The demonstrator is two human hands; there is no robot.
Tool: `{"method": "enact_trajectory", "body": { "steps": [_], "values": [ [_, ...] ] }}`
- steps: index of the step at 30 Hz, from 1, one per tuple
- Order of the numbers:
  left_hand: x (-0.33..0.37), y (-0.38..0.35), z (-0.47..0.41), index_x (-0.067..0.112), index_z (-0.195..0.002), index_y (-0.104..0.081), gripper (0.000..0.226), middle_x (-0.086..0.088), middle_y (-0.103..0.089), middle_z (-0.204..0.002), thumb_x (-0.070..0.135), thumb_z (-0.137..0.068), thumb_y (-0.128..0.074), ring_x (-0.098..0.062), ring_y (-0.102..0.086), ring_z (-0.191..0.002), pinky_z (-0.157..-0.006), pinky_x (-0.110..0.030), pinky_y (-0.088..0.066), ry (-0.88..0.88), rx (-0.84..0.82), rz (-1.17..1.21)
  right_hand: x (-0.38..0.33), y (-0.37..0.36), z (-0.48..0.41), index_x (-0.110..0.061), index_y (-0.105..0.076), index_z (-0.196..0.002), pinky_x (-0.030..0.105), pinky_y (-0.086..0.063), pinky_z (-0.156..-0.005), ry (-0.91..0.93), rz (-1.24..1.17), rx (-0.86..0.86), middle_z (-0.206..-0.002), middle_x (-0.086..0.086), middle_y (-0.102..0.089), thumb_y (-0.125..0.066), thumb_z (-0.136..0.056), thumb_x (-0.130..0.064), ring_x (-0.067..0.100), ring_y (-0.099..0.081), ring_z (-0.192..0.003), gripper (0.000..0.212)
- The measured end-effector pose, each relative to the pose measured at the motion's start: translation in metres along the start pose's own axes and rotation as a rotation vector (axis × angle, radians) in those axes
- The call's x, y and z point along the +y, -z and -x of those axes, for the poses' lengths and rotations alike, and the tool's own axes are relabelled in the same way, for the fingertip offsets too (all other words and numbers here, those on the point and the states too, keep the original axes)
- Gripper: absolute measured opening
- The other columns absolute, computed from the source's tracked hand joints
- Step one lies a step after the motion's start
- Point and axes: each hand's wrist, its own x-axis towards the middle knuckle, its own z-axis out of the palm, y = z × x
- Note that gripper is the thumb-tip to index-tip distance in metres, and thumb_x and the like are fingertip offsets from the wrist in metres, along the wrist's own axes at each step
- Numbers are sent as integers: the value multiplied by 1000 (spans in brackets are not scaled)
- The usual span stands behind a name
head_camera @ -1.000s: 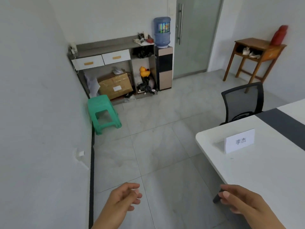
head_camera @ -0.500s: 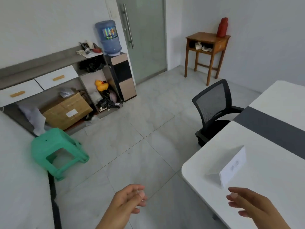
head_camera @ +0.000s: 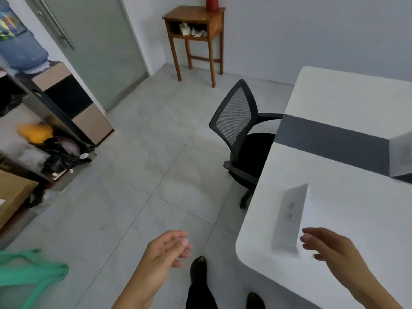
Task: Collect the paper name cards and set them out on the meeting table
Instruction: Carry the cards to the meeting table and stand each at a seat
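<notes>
A folded white paper name card (head_camera: pixel 292 216) stands like a tent near the rounded corner of the white meeting table (head_camera: pixel 347 101). A second card (head_camera: pixel 401 156) shows at the right edge, on the table's dark grey stripe. My right hand (head_camera: pixel 327 246) hovers just right of the near card's end, fingers loosely curled, holding nothing. Over the floor to the left of the table, my left hand (head_camera: pixel 167 248) hangs empty with its fingers half bent.
A black mesh office chair (head_camera: pixel 238 121) is tucked against the table's left side. A small wooden side table (head_camera: pixel 196 21) stands by the far wall. At left are a water dispenser (head_camera: pixel 64 92), a cluttered shelf and a green plastic stool (head_camera: pixel 33 273). Grey tiled floor lies between.
The view has swung to the right and closer to the table. The near card now shows end-on, and my right hand has come up beside it.
</notes>
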Motion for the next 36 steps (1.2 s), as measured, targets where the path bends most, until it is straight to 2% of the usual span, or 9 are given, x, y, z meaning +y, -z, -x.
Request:
{"method": "enact_trajectory", "body": {
  "steps": [4, 7, 11, 15, 20, 24, 27, 31, 36],
  "values": [
    [30, 33, -58, 19, -104, -68, 16, -5, -76, -93, 17, -93, -57, -17, -72, -86, -80, -34, -55, -17, -130, -66, 8, -34, -16, -22, -71, -100, 42, -52, -87, -129, 1, 209, -94, -6, -75, -65, -89, -23, 19, -67, -97, 13],
    [51, 50, -98, 20, -103, -68, 15, -4, -76, -93, 18, -93, -57, -15, -72, -85, -82, -34, -55, -36, -201, -131, 15, -60, -28, -19, -63, -120, 39, -46, -91, -212, 39, 375, -116, 3, -68, -68, -86, -27, 23, -60, -113, 34],
    [70, 57, -138, 21, -103, -68, 16, -5, -75, -95, 19, -93, -56, -14, -71, -87, -84, -35, -54, -31, -319, -232, 26, -88, -41, -20, -42, -140, 46, -43, -99, -341, 66, 531, -143, 4, -50, -72, -81, -35, 24, -47, -131, 68],
    [80, 48, -158, 23, -102, -68, 15, -3, -75, -95, 20, -93, -57, -13, -71, -88, -83, -33, -54, -24, -423, -322, 44, -110, -52, -21, -33, -144, 48, -41, -102, -469, -27, 595, -148, 3, -44, -75, -76, -41, 25, -43, -134, 82],
    [89, 37, -173, 23, -103, -68, 16, -1, -76, -93, 18, -93, -56, -13, -71, -87, -80, -31, -54, -36, -475, -395, 62, -127, -61, -23, -42, -140, 49, -44, -101, -542, -43, 642, -140, 2, -53, -65, -75, -57, 26, -48, -129, 77],
    [97, 38, -177, 22, -104, -67, 17, 0, -76, -93, 18, -93, -56, -14, -71, -87, -82, -33, -54, -59, -513, -425, 59, -129, -60, -28, -46, -137, 48, -48, -96, -543, -85, 668, -133, 1, -59, -62, -77, -59, 26, -54, -121, 70],
    [102, 44, -182, 22, -105, -67, 17, 1, -76, -92, 17, -93, -56, -14, -71, -86, -81, -32, -54, -95, -534, -425, 48, -127, -54, -27, -58, -124, 42, -52, -83, -506, -171, 714, -113, 2, -69, -66, -79, -49, 25, -63, -99, 52],
    [104, 45, -190, 21, -104, -67, 17, 0, -76, -91, 16, -93, -55, -16, -71, -86, -80, -33, -54, -130, -601, -447, 27, -126, -28, -21, -63, -118, 41, -52, -83, -433, -259, 812, -108, 0, -70, -69, -79, -45, 23, -63, -98, 46],
    [111, 18, -187, 23, -105, -67, 17, -5, -76, -93, 18, -93, -56, -15, -71, -88, -80, -32, -54, -194, -754, -486, -6, -123, 32, -24, -68, -98, 28, -51, -79, -300, -417, 911, -96, -12, -72, -68, -85, -21, 4, -67, -89, 13]
  ]
}}
